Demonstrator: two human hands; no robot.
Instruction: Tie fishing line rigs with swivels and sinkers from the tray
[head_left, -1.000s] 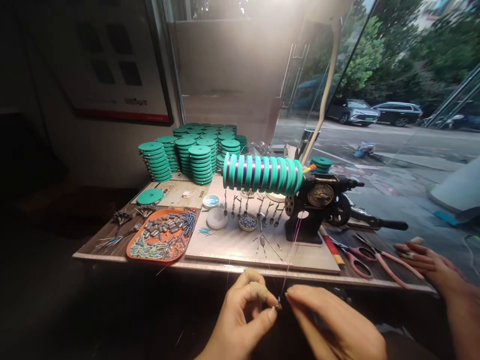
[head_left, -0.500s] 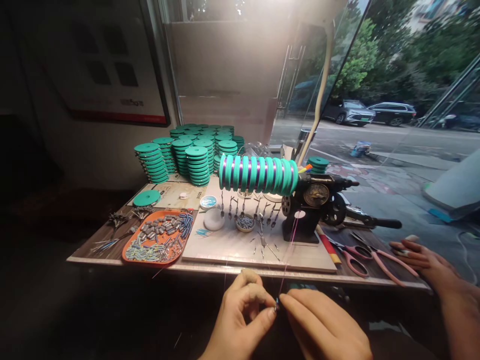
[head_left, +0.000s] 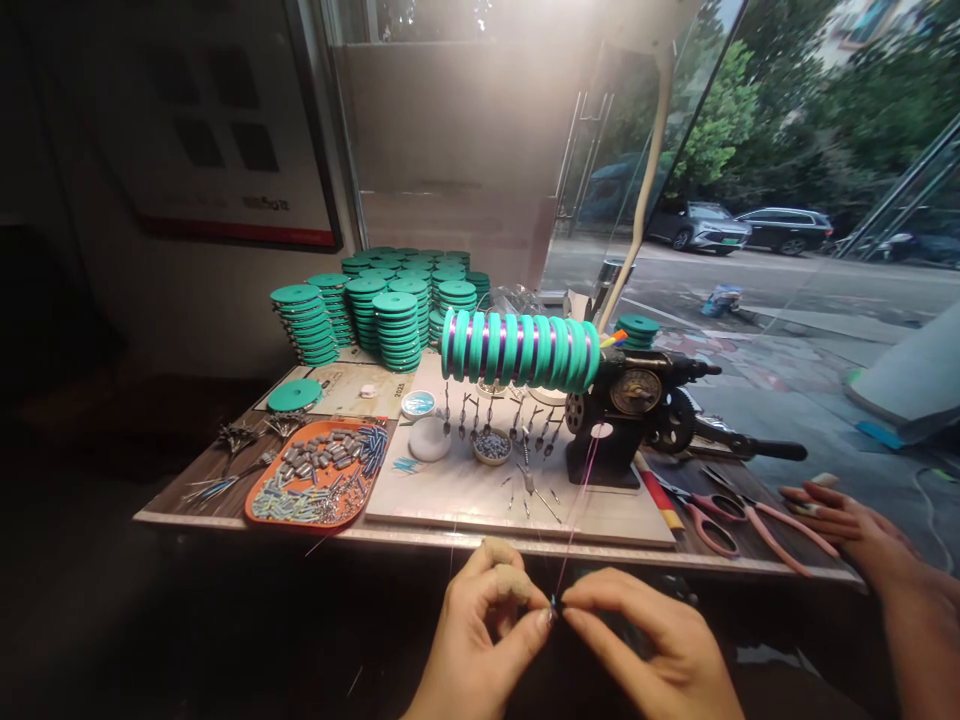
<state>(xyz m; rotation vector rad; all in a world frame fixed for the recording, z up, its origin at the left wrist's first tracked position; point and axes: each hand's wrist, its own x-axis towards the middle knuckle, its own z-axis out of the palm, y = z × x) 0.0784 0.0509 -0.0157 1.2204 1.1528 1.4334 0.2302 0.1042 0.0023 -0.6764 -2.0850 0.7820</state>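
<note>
Just in front of the table edge, my left hand [head_left: 487, 630] is closed, its thumb and forefinger pinching a small shiny fitting [head_left: 553, 608]. Tape-like covers sit on two of its fingers. My right hand [head_left: 652, 640] meets it from the right, thumb and forefinger tips close together at the end of a pink-purple fishing line [head_left: 574, 530]. What exactly lies between those right fingertips is too small to make out. The line runs up toward a black hand-cranked winder [head_left: 611, 440], which carries a row of teal foam spools [head_left: 517, 350] wound with purple line.
Stacked teal spools [head_left: 397, 330] stand at the back left. An orange tray [head_left: 255, 510] holds sinkers and small tubes. A small bowl of beads [head_left: 493, 447] sits on a white board [head_left: 420, 500]. Scissors [head_left: 712, 530] and pliers [head_left: 784, 530] lie right, near another person's hand [head_left: 855, 525].
My right hand's fingers have shifted: the thumb now shows below the forefinger, and the hand is more rounded. My left hand keeps its pinch in nearly the same place.
</note>
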